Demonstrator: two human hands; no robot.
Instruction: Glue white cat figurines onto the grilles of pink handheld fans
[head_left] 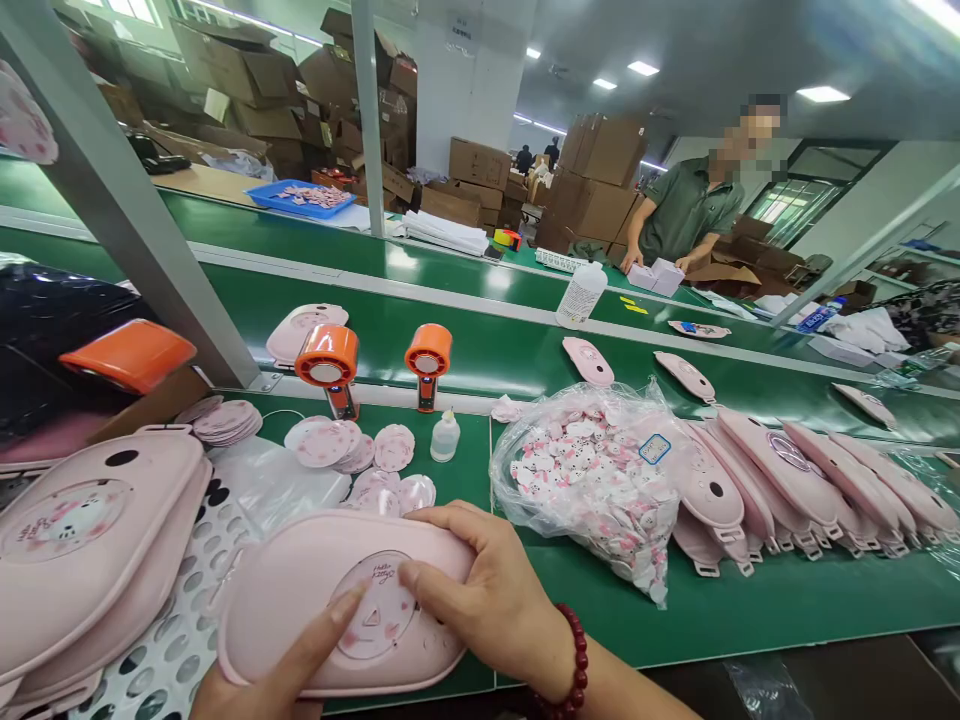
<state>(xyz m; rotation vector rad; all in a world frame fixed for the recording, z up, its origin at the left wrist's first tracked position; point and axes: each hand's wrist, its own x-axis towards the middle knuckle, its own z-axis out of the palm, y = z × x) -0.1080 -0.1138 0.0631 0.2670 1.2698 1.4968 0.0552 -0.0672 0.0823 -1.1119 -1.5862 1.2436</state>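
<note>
Pink plastic casing (pixel 300 600), oval and lying flat, sits between my hands at the near edge of the green tabletop (pixel 750 610), with a round Hello Kitty disc (pixel 373 605) set on its face. Just to its right, a clear plastic bag (pixel 592 480) bulges with small pink-and-white printed pieces. Far off on another belt, a blue tray (pixel 300 198) holds a heap of pinkish pieces. To my left, more casings (pixel 97 540) are stacked on a perforated white mat (pixel 150 640); to my right, a long overlapping row of pink casings (pixel 795 480) leans along the belt. Ahead lie loose round pink discs (pixel 322 442), with a small squeeze bottle (pixel 445 436) and two orange-topped units (pixel 326 365) nearby. Beyond, a co-worker (pixel 690 205) in a green shirt handles white boxes (pixel 649 277) before stacked cardboard cartons (pixel 592 190). My left hand (pixel 262 670) and right hand (pixel 480 590) are apart, holding the casing from either side. My right fingers curl over its top edge, that thumb on the disc; my left index finger lies along its face. A red bead bracelet (pixel 574 665) circles my right wrist.
</note>
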